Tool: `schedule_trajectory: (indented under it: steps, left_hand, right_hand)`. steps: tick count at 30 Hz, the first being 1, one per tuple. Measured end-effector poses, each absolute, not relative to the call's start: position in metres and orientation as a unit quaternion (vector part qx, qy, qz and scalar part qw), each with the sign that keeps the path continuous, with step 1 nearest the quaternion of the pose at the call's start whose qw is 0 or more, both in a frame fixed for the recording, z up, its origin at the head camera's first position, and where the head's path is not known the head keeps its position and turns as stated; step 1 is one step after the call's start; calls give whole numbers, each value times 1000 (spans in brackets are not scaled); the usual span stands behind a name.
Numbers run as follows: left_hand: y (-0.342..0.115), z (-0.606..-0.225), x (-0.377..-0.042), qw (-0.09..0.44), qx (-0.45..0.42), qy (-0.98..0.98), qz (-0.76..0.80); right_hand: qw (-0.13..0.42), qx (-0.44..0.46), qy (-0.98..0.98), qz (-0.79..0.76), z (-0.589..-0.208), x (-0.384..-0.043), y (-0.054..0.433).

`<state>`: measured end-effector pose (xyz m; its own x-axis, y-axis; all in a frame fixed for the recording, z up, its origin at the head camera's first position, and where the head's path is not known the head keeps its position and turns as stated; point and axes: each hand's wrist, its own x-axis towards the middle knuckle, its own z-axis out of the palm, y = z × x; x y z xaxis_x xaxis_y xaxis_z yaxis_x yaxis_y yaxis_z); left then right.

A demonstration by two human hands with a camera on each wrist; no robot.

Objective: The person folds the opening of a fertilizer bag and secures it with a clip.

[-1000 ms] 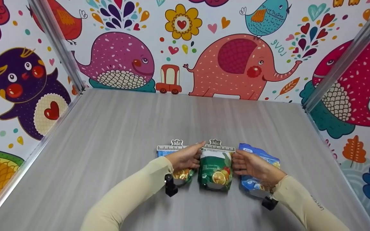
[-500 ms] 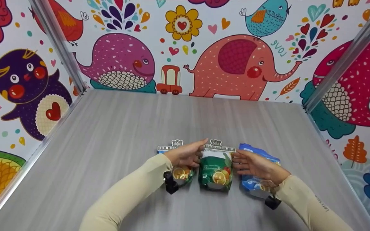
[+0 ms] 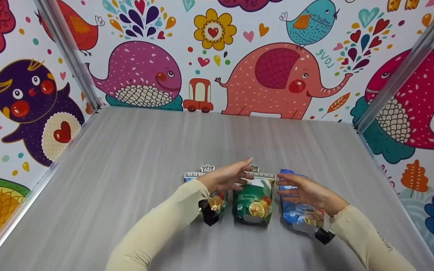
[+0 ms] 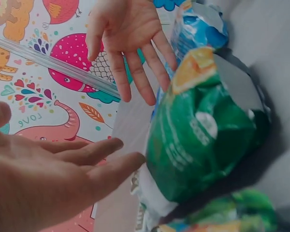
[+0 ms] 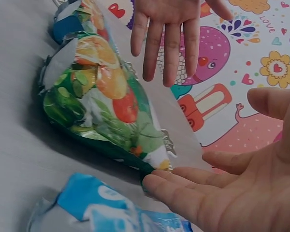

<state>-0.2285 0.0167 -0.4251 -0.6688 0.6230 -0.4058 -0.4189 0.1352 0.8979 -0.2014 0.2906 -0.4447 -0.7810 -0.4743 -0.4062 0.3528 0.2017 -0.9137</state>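
Left hand [image 3: 229, 177] and right hand [image 3: 310, 192], fingers loosely spread, flank the silver-clipped, fruit-printed green plastic pouch [image 3: 248, 200], well short of the table's [image 3: 156, 150] far edge; seemingly straightening it, which calls next for gentle, even fingertips.

The table [image 3: 145, 150] is grey, with wood-like streaks — on it there lie, in one row, a fruit-printed bag [image 3: 219, 200], a green bag [image 3: 251, 201] and a blue bag [image 3: 296, 213]
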Motion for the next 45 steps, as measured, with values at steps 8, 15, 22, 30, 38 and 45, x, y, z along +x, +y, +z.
schedule_trajectory:
  steps: [8,15,22,30,38,45]
  left_hand:
    - [31,-422,-228,397,73,619,674]
    - [47,-419,-229,380,56,600,701]
    - [61,-422,-233,351,33,597,721]
    - [77,-429,-237,332,14,575,748]
    - [95,-440,-237,328,-12,554,765]
    - [108,-443,-239,317,-34,537,781]
  right_hand:
    - [327,-66,692,-640,-438,-203,303]
    - [309,-68,710,-629,-431,-203,313]
    - [286,-61,725,-623,-425,-205,330]
    - [259,-39,737,-623,-426,-211,351]
    - [237,-13,749,-618,-434,-214,363]
    - [221,12,759,-612,-439,-215,369]
